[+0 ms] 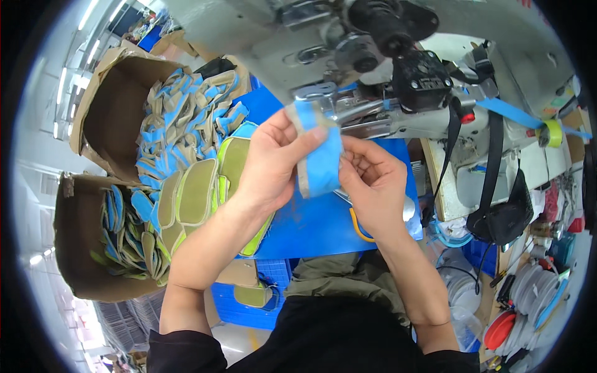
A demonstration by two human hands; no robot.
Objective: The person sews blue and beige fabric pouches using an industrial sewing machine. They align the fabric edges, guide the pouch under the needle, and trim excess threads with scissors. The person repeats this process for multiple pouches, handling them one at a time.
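Observation:
Between my two hands is a small blue fabric piece with beige edging, raised in front of the sewing machine. My left hand grips its left side, thumb laid across the front and fingers behind. My right hand is closed in a pinch at the piece's right edge, its fingers curled. Beneath both hands lies the blue work table. A yellow-handled tool, perhaps scissors, sits partly hidden under my right hand. Olive pads with lime edging are piled left of my left forearm.
At the left, one cardboard box stands by a heap of blue-and-beige fabric pieces; another box holds stacked pads. Blue tape runs to the machine at right. Black straps and a pouch hang there.

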